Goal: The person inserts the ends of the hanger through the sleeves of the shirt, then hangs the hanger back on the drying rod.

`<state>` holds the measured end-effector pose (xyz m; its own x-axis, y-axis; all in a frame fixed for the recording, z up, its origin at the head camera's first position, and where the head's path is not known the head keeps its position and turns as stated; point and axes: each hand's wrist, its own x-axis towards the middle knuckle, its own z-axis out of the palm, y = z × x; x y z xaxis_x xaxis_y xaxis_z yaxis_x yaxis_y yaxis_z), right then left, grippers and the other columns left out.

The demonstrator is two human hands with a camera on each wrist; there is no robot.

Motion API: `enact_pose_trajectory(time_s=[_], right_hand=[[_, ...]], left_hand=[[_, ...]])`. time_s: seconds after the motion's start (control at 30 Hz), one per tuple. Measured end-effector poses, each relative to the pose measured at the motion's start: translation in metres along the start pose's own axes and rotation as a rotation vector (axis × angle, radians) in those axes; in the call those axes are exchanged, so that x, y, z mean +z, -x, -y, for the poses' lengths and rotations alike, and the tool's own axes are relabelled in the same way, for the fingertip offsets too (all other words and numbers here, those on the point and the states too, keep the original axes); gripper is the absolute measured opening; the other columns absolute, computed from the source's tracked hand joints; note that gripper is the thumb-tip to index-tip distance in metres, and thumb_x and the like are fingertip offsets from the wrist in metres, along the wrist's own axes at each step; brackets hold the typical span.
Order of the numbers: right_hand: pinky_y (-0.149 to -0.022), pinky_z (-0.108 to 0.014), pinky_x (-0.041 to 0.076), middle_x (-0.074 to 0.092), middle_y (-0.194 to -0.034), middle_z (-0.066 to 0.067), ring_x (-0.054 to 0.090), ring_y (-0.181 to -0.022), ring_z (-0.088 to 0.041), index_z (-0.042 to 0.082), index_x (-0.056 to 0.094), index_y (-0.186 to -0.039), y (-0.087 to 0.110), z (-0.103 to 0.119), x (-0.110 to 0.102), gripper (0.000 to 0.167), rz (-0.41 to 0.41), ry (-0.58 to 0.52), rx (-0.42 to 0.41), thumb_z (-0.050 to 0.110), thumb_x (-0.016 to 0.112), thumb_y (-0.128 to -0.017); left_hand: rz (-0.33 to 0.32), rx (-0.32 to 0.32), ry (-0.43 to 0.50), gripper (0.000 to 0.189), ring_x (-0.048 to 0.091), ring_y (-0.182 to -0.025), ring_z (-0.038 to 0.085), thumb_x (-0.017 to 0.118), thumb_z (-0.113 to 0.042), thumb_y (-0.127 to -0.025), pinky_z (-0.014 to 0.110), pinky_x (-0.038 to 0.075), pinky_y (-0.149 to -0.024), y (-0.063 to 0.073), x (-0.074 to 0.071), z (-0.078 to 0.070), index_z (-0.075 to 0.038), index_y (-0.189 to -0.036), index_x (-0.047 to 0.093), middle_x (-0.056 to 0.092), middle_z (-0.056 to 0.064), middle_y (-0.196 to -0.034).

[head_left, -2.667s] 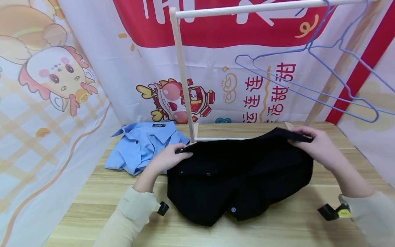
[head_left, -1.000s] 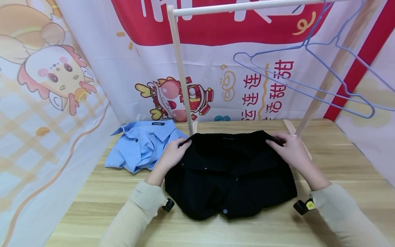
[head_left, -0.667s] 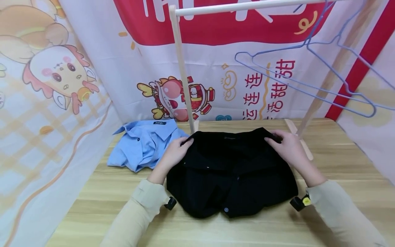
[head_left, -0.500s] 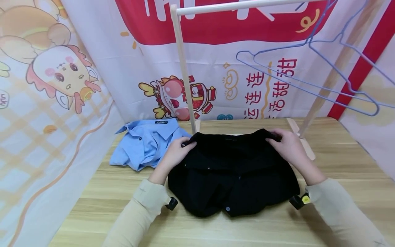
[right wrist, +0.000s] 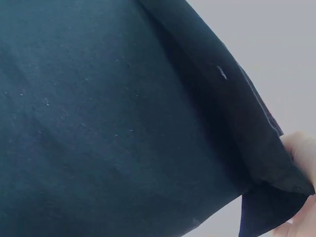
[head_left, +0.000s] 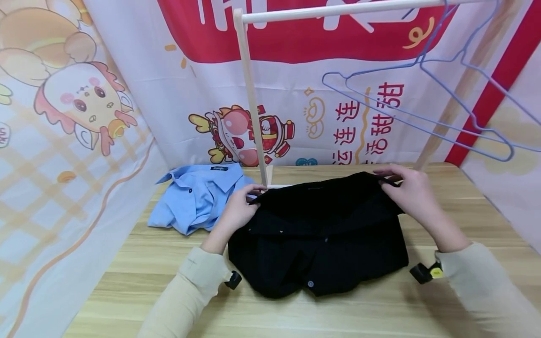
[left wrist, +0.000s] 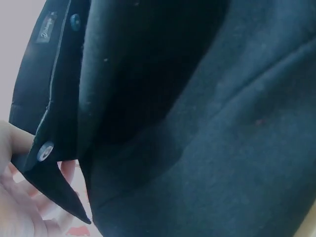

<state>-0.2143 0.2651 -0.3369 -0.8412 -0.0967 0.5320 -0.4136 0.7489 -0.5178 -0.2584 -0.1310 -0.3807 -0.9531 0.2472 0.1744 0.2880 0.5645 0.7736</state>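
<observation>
A black button-up shirt (head_left: 321,234) is bunched on the wooden table, its collar side held up toward the rack. My left hand (head_left: 240,206) pinches the shirt's left upper edge; in the left wrist view the thumb lies beside a button (left wrist: 45,151) on the neck band, with a small label (left wrist: 47,27) further along. My right hand (head_left: 416,195) pinches the right upper edge; in the right wrist view a buttonhole (right wrist: 222,72) shows on that band. Some fingers of both hands are hidden behind the cloth.
A crumpled light blue shirt (head_left: 198,197) lies beside my left hand. Behind the black shirt stands a wooden rack (head_left: 249,94), its bar (head_left: 338,10) carrying blue wire hangers (head_left: 422,61) at the right. Printed cloth walls (head_left: 169,103) enclose the table (head_left: 169,277).
Over the last second my right hand has moved right and slightly up, drawing the shirt's upper right corner outward. My left hand has stayed nearly in place, its fingers shifting slightly on the edge.
</observation>
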Motion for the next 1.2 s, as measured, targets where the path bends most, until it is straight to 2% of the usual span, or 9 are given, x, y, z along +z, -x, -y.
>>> enact_pose_trajectory(time_s=[0.1, 0.3, 0.4, 0.53, 0.67, 0.77, 0.87, 1.03, 1.2], right_hand=[[-0.071, -0.004, 0.038, 0.075, -0.102, -0.018, 0.069, -0.09, -0.033, 0.002, 0.074, -0.114, -0.001, 0.003, -0.007, 0.025, 0.008, 0.001, 0.011, -0.005, 0.07, -0.09], [-0.072, -0.002, 0.04, 0.076, -0.1, -0.017, 0.057, -0.083, 0.01, 0.002, 0.076, -0.113, -0.002, 0.009, -0.018, 0.025, -0.033, -0.006, 0.001, -0.005, 0.072, -0.089], [-0.074, -0.001, 0.039, 0.075, -0.101, -0.019, 0.051, -0.081, 0.019, 0.001, 0.076, -0.113, -0.002, 0.015, -0.024, 0.024, -0.057, -0.02, -0.005, -0.004, 0.072, -0.09], [-0.073, -0.002, 0.039, 0.075, -0.1, -0.018, 0.052, -0.08, 0.015, 0.003, 0.077, -0.113, 0.0, 0.022, -0.03, 0.024, -0.085, -0.007, -0.006, -0.003, 0.073, -0.09], [-0.07, -0.005, 0.04, 0.076, -0.1, -0.016, 0.06, -0.08, -0.004, 0.006, 0.077, -0.111, 0.002, 0.023, -0.03, 0.024, -0.05, 0.035, -0.013, -0.002, 0.074, -0.089], [-0.068, -0.006, 0.039, 0.076, -0.1, -0.016, 0.063, -0.079, -0.021, 0.006, 0.078, -0.11, 0.003, 0.02, -0.027, 0.023, -0.018, 0.058, -0.044, -0.002, 0.074, -0.089], [-0.068, -0.005, 0.039, 0.076, -0.1, -0.016, 0.064, -0.079, -0.026, 0.005, 0.077, -0.11, 0.003, 0.018, -0.025, 0.023, -0.011, 0.063, -0.07, -0.002, 0.075, -0.088], [-0.071, -0.002, 0.038, 0.075, -0.103, -0.016, 0.066, -0.081, -0.027, 0.005, 0.077, -0.111, 0.003, 0.016, -0.023, 0.025, -0.007, 0.064, -0.094, -0.004, 0.075, -0.088], [-0.075, 0.001, 0.035, 0.074, -0.109, -0.018, 0.07, -0.083, -0.031, 0.003, 0.076, -0.113, 0.007, 0.012, -0.021, 0.027, -0.006, 0.062, -0.109, -0.007, 0.075, -0.087]], left_hand=[[0.004, 0.027, -0.005, 0.034, 0.064, -0.112, 0.032, 0.068, 0.002, -0.095, 0.048, 0.051, -0.097, -0.001, 0.003, 0.001, -0.006, -0.128, 0.07, 0.069, 0.016, -0.123], [0.011, 0.018, -0.036, 0.03, 0.065, -0.111, 0.031, 0.071, -0.015, -0.098, 0.048, 0.052, -0.095, 0.0, 0.003, 0.001, -0.004, -0.126, 0.073, 0.07, 0.014, -0.125], [0.027, 0.024, -0.038, 0.031, 0.064, -0.115, 0.03, 0.071, -0.015, -0.097, 0.048, 0.051, -0.098, 0.001, 0.003, 0.002, -0.002, -0.126, 0.073, 0.07, 0.015, -0.127], [0.084, 0.038, -0.031, 0.024, 0.065, -0.112, 0.026, 0.071, -0.01, -0.097, 0.045, 0.051, -0.097, 0.001, 0.003, 0.005, -0.002, -0.119, 0.076, 0.072, 0.013, -0.121], [0.163, 0.041, -0.057, 0.016, 0.066, -0.106, 0.027, 0.071, -0.006, -0.095, 0.046, 0.052, -0.094, 0.0, 0.004, 0.006, -0.003, -0.11, 0.076, 0.073, 0.012, -0.113], [0.219, 0.008, -0.093, 0.025, 0.066, -0.111, 0.03, 0.074, -0.009, -0.093, 0.047, 0.051, -0.098, -0.001, 0.006, 0.006, -0.004, -0.118, 0.072, 0.071, 0.014, -0.117], [0.254, -0.032, -0.146, 0.035, 0.063, -0.116, 0.033, 0.075, -0.011, -0.093, 0.049, 0.049, -0.101, -0.002, 0.009, 0.004, -0.003, -0.126, 0.067, 0.068, 0.017, -0.123], [0.256, -0.033, -0.184, 0.036, 0.059, -0.124, 0.032, 0.067, -0.005, -0.097, 0.049, 0.045, -0.106, -0.003, 0.009, 0.001, 0.0, -0.132, 0.065, 0.065, 0.018, -0.132], [0.206, -0.02, -0.117, 0.034, 0.058, -0.125, 0.031, 0.06, -0.005, -0.101, 0.049, 0.045, -0.107, -0.004, 0.005, 0.0, 0.001, -0.134, 0.066, 0.064, 0.018, -0.135]])
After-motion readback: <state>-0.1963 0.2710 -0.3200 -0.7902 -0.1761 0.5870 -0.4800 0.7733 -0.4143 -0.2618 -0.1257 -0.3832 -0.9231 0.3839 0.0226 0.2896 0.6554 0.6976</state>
